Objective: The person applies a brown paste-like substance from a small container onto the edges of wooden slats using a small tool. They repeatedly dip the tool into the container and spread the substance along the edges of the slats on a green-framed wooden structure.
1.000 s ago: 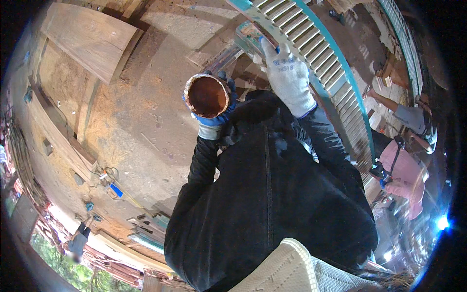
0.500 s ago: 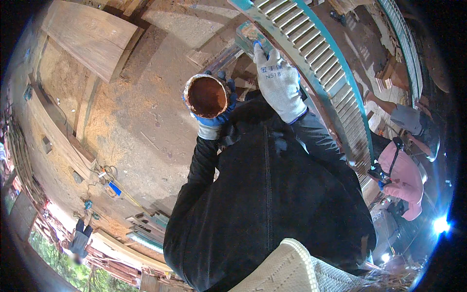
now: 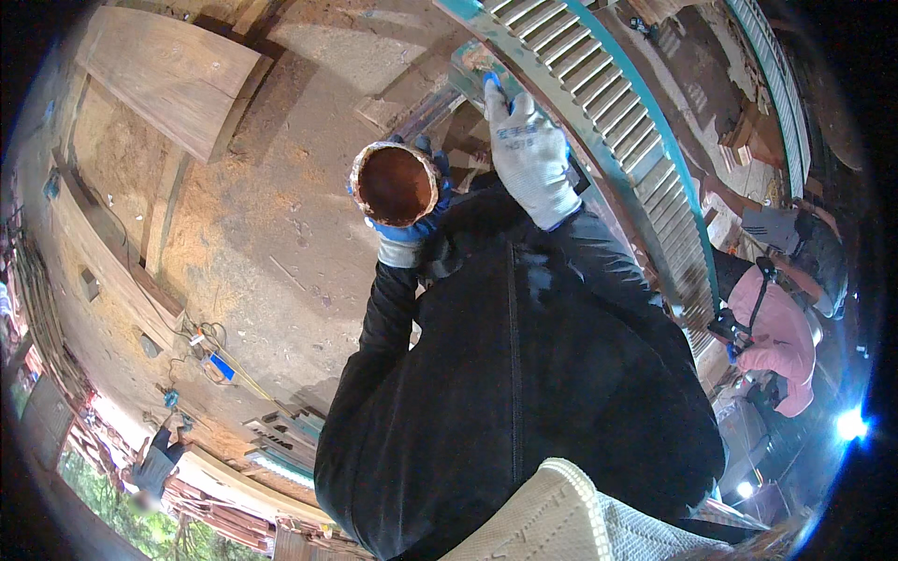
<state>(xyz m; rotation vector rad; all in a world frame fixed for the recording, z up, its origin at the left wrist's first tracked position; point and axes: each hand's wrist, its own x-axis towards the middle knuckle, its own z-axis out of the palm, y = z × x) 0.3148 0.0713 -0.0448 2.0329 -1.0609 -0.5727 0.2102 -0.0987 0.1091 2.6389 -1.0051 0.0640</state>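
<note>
My left hand (image 3: 432, 201), in a blue-and-white glove, grips a round, open-topped container (image 3: 348, 191) with a pale, crusted rim. Its inside is reddish brown, and the fingers wrap round its far and right side. Further to the right, my right hand (image 3: 530, 154) wears a whitish glove with blue fingertips. It is closed, back upward, with one digit stretched toward a green metal piece (image 3: 465, 73) that carries brownish crumbs. The remaining fingers curl out of sight, so what they hold, if anything, is hidden. Beside this hand runs a green-framed roller conveyor (image 3: 625, 122).
Wide wooden slabs (image 3: 168, 79) lie at the far left, above a floor dusted with sawdust. A power cable (image 3: 213, 337) and a blue item (image 3: 222, 366) are lower left. One person in pink (image 3: 772, 327) and another in grey (image 3: 795, 238) are beyond the conveyor; someone else (image 3: 154, 463) is lower left.
My right hand has shifted slightly left and toward me. My left hand keeps the container in nearly the same place. The people at the right and lower left have changed posture.
</note>
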